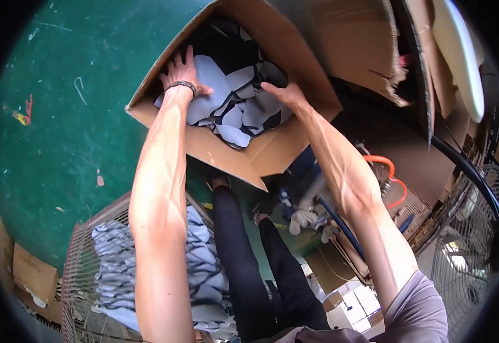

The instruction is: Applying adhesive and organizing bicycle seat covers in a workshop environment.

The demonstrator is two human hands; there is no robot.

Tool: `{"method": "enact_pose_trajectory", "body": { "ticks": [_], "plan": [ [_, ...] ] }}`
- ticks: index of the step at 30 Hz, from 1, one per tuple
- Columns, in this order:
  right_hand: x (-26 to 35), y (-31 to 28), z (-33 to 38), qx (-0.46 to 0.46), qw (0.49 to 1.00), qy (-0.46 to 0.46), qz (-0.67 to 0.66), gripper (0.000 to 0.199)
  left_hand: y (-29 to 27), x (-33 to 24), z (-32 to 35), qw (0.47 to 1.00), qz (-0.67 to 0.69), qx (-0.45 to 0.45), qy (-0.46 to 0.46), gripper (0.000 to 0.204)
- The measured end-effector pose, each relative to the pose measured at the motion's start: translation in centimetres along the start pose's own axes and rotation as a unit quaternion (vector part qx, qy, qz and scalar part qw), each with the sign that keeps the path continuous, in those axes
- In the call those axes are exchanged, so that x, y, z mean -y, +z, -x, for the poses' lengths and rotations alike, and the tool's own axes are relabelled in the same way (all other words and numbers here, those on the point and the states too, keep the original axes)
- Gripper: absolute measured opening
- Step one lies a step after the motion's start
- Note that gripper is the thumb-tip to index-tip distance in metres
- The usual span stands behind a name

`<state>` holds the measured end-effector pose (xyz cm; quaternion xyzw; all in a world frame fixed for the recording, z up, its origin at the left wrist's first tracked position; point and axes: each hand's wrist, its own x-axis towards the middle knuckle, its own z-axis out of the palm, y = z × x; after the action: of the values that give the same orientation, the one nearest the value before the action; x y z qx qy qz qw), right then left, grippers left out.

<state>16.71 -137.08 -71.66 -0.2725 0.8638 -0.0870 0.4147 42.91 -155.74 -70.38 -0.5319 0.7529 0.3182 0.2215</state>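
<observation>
While the left hand (181,73) spreads over grey pieces (211,83) in a cardboard box (223,155), the right hand (287,95) reaches in. Its grip is unclear.

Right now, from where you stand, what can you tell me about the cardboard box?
The cardboard box is plain brown and looks like corrugated board. Its top is open, and a pointed corner juts toward the person. It sits ahead of the person, with green floor to its left. Inside lies a jumble of pale grey and black pieces. The left hand and right hand reach in; whether either presses its walls is unclear. Its underside is hidden.
</observation>
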Motion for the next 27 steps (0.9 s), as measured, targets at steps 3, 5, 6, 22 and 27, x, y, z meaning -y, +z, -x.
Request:
{"method": "enact_pose_trajectory", "body": {
  "ticks": [3,5,6,22,27],
  "plan": [
    [-3.2,1.5,-4.0,-0.007,0.999,0.03,0.015,0.117,4.1,0.5,-3.0,0.997,0.067,0.02,-0.032,0.155],
    [-4.2,3.9,-4.8,-0.013,0.999,0.032,0.005,0.115,7.2,2.1,-4.6,0.995,0.08,0.035,-0.055,0.16],
    [-1.8,6.7,-3.7,0.031,0.984,0.145,-0.103,0.119,8.3,4.6,-5.0,0.991,0.096,0.052,-0.072,0.161],
    [0.9,6.8,8.9,0.148,0.629,0.178,-0.742,0.055,9.4,-6.9,5.2,0.922,0.357,0.149,-0.019,0.109],
    [3.2,1.9,16.3,0.082,0.641,0.18,-0.741,0.051,2.7,-9.9,13.9,0.919,0.389,0.052,-0.024,0.082]
  ]
}}
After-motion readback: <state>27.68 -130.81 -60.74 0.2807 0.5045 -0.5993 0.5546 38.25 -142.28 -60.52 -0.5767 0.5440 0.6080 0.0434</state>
